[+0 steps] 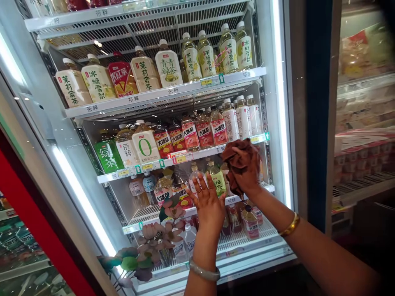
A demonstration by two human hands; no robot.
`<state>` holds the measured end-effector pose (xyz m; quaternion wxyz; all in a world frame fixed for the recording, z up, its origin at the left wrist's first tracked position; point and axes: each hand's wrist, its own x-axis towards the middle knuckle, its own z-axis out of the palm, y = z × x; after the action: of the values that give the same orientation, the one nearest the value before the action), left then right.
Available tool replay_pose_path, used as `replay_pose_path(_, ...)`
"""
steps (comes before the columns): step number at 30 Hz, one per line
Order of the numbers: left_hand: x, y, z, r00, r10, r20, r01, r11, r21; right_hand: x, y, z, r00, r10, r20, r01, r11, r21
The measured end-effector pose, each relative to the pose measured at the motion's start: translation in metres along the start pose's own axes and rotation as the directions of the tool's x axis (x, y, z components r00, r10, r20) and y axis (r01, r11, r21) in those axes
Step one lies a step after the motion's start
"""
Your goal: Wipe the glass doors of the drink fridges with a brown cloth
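My left hand (209,202), with a pale bangle on its wrist, is spread flat against the glass door of a lit drinks fridge, fingers pointing up. Higher and to the right, my right hand (250,179) is closed around a crumpled brown cloth (237,158). The cloth is against the glass, in front of the right part of a middle shelf. A gold bracelet (290,225) circles my right wrist. Behind the glass, past my left fingers, stands a bottle with a light green label (218,183).
Several rows of bottled drinks stand on the fridge's white shelves (173,92). Pinkish flowers with green leaves (129,263) are at the lower left, before the bottles. A red frame (37,213) borders the left; another chilled display (364,144) is on the right.
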<state>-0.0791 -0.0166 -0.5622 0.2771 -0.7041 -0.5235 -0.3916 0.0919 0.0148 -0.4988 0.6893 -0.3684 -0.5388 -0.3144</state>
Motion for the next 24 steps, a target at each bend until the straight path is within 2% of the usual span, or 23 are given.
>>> replay_pose_path(2, -0.003, 0.005, -0.001, 0.999, 0.012, -0.035, -0.014, 0.998, -0.054, -0.009, -0.008, 0.001, 0.996, -0.063, 0.062, 0.061, 0.998, 0.031)
replay_pose_path(5, -0.009, 0.012, 0.000, 0.985, 0.148, -0.090, -0.160, 0.977, -0.138, -0.026, -0.008, -0.007, 0.991, -0.071, 0.112, 0.063, 0.995, 0.076)
replay_pose_path(8, -0.010, 0.015, 0.000, 0.930, 0.346, -0.122, -0.363, 0.916, -0.169, -0.032, -0.007, -0.017, 0.987, -0.013, 0.162, -0.003, 0.995, 0.100)
replay_pose_path(10, -0.001, 0.016, 0.000, 0.889, 0.427, -0.166, -0.451, 0.879, -0.155, -0.030, -0.009, -0.023, 0.973, 0.033, 0.227, -0.057, 0.993, 0.103)
replay_pose_path(12, 0.017, 0.018, -0.001, 0.830, 0.488, -0.270, -0.533, 0.836, -0.128, -0.025, -0.012, -0.027, 0.953, 0.071, 0.293, -0.114, 0.985, 0.130)
replay_pose_path(14, 0.041, 0.023, -0.003, 0.739, 0.558, -0.379, -0.635, 0.765, -0.111, -0.018, -0.011, -0.032, 0.935, 0.105, 0.339, -0.182, 0.961, 0.206)
replay_pose_path(16, 0.066, 0.031, -0.006, 0.647, 0.639, -0.415, -0.736, 0.666, -0.121, -0.008, -0.004, -0.038, 0.918, 0.142, 0.369, -0.266, 0.913, 0.310)
replay_pose_path(17, 0.078, 0.036, -0.008, 0.618, 0.666, -0.418, -0.766, 0.630, -0.129, -0.003, 0.002, -0.042, 0.913, 0.152, 0.379, -0.296, 0.885, 0.360)
replay_pose_path(18, 0.087, 0.040, -0.009, 0.604, 0.683, -0.410, -0.780, 0.612, -0.131, 0.002, 0.008, -0.046, 0.915, 0.148, 0.374, -0.304, 0.864, 0.401)
replay_pose_path(20, 0.099, 0.047, -0.011, 0.612, 0.691, -0.385, -0.775, 0.621, -0.117, 0.011, 0.024, -0.054, 0.943, 0.115, 0.314, -0.249, 0.868, 0.430)
replay_pose_path(22, 0.102, 0.050, -0.013, 0.636, 0.682, -0.360, -0.751, 0.655, -0.086, 0.016, 0.037, -0.060, 0.974, 0.054, 0.220, -0.134, 0.920, 0.368)
replay_pose_path(24, 0.099, 0.048, -0.014, 0.648, 0.678, -0.347, -0.736, 0.675, -0.055, 0.017, 0.048, -0.062, 0.984, -0.009, 0.180, -0.040, 0.963, 0.268)
